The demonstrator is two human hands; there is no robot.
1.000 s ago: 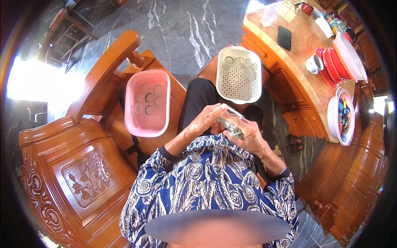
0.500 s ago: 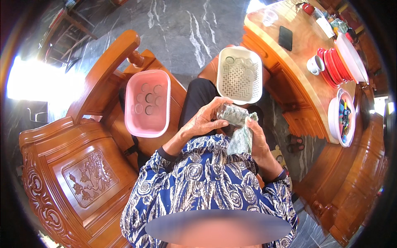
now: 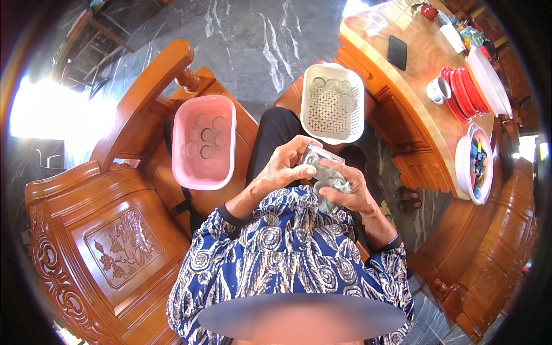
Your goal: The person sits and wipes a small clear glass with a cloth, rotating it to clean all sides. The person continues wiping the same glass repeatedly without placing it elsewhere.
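Your left hand (image 3: 282,169) and right hand (image 3: 352,192) are together over your lap, both clamped on a small clear glass (image 3: 323,167) with a grey cloth (image 3: 329,190) bunched against it (what is inside is too blurred to tell). Just beyond your hands, a white perforated basket (image 3: 332,103) rests near your knees; a pink basin (image 3: 204,142) sits on the wooden bench seat (image 3: 167,190) to your left.

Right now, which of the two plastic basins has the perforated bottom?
The white basin, ahead and right of the hands, has a grid of holes in its floor. The pink basin, on the wooden seat to the left, has a solid bottom.
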